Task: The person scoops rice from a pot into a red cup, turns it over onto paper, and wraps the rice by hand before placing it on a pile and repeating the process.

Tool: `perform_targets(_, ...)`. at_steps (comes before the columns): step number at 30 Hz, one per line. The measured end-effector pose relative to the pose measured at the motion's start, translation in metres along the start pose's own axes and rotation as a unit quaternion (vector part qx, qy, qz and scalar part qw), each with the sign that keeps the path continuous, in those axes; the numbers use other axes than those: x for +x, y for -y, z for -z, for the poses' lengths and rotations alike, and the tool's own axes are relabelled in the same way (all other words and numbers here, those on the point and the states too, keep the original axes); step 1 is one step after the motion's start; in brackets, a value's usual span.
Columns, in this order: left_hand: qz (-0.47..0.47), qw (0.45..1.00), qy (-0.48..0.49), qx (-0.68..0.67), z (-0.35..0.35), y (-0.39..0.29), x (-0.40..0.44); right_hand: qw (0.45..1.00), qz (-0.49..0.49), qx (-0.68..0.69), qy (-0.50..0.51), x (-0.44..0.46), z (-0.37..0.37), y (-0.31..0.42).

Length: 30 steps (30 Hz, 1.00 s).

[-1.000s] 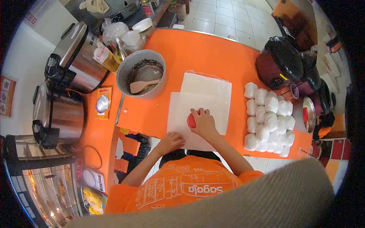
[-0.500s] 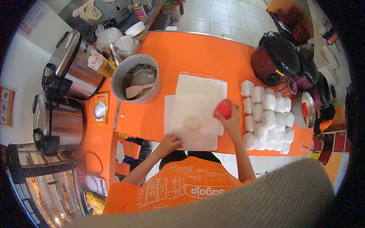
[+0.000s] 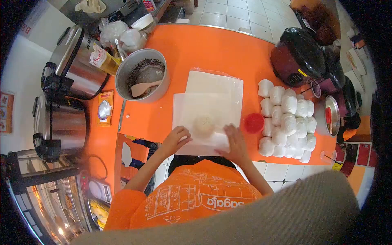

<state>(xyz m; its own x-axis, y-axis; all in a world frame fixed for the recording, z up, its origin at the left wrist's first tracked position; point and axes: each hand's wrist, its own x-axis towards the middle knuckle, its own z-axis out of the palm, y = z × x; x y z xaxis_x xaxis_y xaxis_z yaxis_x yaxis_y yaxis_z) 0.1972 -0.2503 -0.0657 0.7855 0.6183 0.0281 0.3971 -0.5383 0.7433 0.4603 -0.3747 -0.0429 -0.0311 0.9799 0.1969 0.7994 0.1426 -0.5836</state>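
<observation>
A flattened round mound of what looks like white rice [image 3: 203, 125] lies on the upper of two overlapping white paper sheets [image 3: 188, 107]. My left hand [image 3: 175, 141] rests at the left edge of the upper sheet, fingers curved and thumb apart, with nothing visible in it. Across the sheet, my right hand [image 3: 236, 148] has its fingers spread near the lower right edge and holds nothing. Just beyond that hand, to the right of the paper, a small red bowl [image 3: 254, 123] sits on the orange table.
Several white wrapped packets [image 3: 288, 123] are stacked at the right, before dark rice cookers [image 3: 297, 57]. A metal pot [image 3: 122, 87] with a wooden paddle [image 3: 143, 88] stands at the upper left. Large steel cookers [image 3: 65, 126] line the left side.
My right hand has set the red bowl down right of the paper and moved back to the sheet. My left hand has shifted slightly up along the paper's left edge.
</observation>
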Motion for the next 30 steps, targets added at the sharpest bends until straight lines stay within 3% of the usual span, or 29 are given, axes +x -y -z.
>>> perform_targets(4, -0.037, 0.994, -0.018, 0.102, 0.015, -0.019, -0.007, 0.999, 0.032, -0.013, 0.005, -0.015, -0.030, -0.038)
perform_targets(6, -0.060, 0.988, -0.018, 0.141, 0.011, 0.000, -0.026, 0.985, -0.066, 0.161, -0.006, -0.008, -0.030, -0.054)
perform_targets(7, 0.015, 0.994, -0.085, 0.069, 0.001, 0.014, -0.025, 0.962, -0.116, 0.246, -0.012, -0.003, -0.031, -0.058)
perform_targets(8, 0.089, 0.985, -0.150, -0.005, -0.010, 0.026, -0.023, 0.944, -0.110, 0.302, -0.080, 0.013, -0.027, -0.052)
perform_targets(11, 0.240, 0.893, -0.276, -0.261, -0.017, 0.033, 0.006, 0.868, -0.303, 0.393, -0.001, 0.047, -0.023, -0.062)
perform_targets(12, 0.273, 0.844, -0.305, -0.346, -0.014, 0.035, 0.018, 0.895, -0.314, 0.316, 0.013, 0.048, -0.031, -0.069)
perform_targets(15, 0.367, 0.868, -0.264, -0.205, -0.006, 0.030, 0.034, 0.940, -0.316, 0.124, 0.036, 0.053, -0.050, -0.082)
perform_targets(18, 0.366, 0.915, -0.163, -0.038, 0.001, 0.033, 0.036, 0.954, -0.296, 0.043, 0.026, 0.048, -0.047, -0.075)
perform_targets(20, 0.322, 0.924, -0.185, 0.096, 0.005, 0.026, 0.036, 0.953, -0.301, 0.018, 0.007, 0.044, -0.043, -0.076)
perform_targets(21, 0.294, 0.921, -0.196, 0.164, 0.009, 0.024, 0.040, 0.955, -0.288, 0.070, -0.031, 0.041, -0.039, -0.074)
perform_targets(23, 0.149, 0.967, -0.188, 0.090, 0.007, 0.028, 0.055, 0.945, -0.257, 0.172, -0.105, 0.027, -0.032, -0.071)
perform_targets(24, 0.077, 0.980, -0.177, 0.051, 0.004, 0.028, 0.061, 0.950, -0.255, 0.171, -0.051, 0.019, -0.032, -0.073)
perform_targets(26, 0.043, 0.990, -0.129, 0.037, -0.005, 0.015, 0.078, 0.951, -0.252, 0.167, 0.058, 0.003, -0.031, -0.082)
perform_targets(30, 0.043, 0.996, -0.073, 0.032, -0.012, 0.023, 0.093, 0.914, -0.197, 0.349, 0.068, 0.008, -0.026, -0.089)
